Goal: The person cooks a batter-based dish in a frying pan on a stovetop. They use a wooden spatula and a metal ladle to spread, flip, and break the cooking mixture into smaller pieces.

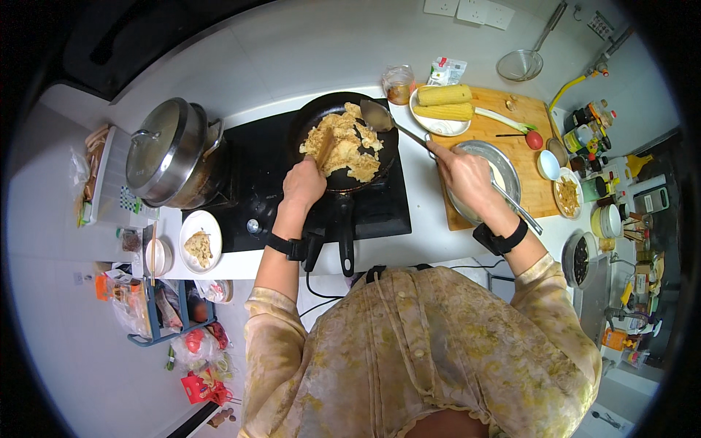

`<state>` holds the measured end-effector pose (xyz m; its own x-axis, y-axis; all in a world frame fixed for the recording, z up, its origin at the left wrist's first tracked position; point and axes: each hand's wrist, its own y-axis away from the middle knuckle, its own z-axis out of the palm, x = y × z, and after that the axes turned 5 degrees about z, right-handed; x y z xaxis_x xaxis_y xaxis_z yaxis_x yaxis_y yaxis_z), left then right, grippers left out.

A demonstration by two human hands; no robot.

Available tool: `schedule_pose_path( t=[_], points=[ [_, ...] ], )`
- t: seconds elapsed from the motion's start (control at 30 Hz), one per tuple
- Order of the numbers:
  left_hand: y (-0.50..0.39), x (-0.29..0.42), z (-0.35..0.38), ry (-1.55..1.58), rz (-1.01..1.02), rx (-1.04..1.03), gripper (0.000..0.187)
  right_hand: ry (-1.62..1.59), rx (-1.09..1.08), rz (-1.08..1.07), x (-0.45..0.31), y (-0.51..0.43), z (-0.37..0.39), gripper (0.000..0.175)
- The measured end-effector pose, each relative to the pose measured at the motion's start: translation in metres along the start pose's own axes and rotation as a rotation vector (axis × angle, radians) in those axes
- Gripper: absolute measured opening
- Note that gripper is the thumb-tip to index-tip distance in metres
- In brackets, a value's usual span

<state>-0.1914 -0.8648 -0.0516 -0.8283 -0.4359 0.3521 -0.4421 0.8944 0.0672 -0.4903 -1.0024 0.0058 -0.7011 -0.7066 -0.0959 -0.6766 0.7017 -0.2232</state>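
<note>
Pieces of browned flatbread or pancake [350, 159] lie torn and folded in a black frying pan [298, 123]. My left hand [304, 185], at the pan's near left rim, grips what looks like a wooden spatula [327, 145] standing among the pieces. My right hand [465, 178] holds the long handle of a metal turner [377, 116], its blade over the pan's far right rim. Below that hand is a metal bowl [509, 159] of pale batter, partly hidden, with a metal utensil [517, 203] resting in it. The pan's handle [346, 235] points towards me.
A lidded steel pot [164, 153] stands left on the black cooktop [257, 164]. Nearby is a plate [186, 260] with a flatbread piece. Right, corn cobs [443, 104] lie on a dish by the cutting board [526, 191], which also holds a tomato [534, 140] and a small bowl [547, 164].
</note>
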Motion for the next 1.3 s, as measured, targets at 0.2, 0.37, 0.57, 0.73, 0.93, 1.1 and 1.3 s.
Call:
schedule_pose_path(
  t=[0.2,0.37,0.57,0.73,0.93,1.1,1.3],
  points=[
    [0.003,0.005,0.005,0.006,0.002,-0.002,0.027,-0.105,0.063,-0.051,0.001,0.006,-0.001,0.04],
    [0.001,0.011,0.002,0.0,0.006,0.006,0.026,-0.049,0.138,-0.082,-0.005,-0.035,0.026,0.052],
    [0.01,0.008,-0.001,0.02,-0.006,0.03,0.024,-0.019,0.018,-0.04,0.0,-0.042,0.051,0.05],
    [0.008,0.005,0.001,0.024,-0.001,0.016,0.027,-0.131,0.087,-0.016,0.002,-0.031,0.029,0.039],
    [0.011,0.011,0.004,0.036,0.023,-0.006,0.027,-0.176,-0.048,0.027,-0.003,0.01,-0.003,0.036],
    [0.009,0.01,0.005,0.032,0.03,-0.022,0.028,-0.223,-0.003,0.023,-0.007,0.018,-0.012,0.033],
    [0.019,-0.001,0.006,0.086,0.033,0.021,0.024,-0.208,-0.071,-0.06,-0.008,0.037,-0.028,0.033]
  ],
)
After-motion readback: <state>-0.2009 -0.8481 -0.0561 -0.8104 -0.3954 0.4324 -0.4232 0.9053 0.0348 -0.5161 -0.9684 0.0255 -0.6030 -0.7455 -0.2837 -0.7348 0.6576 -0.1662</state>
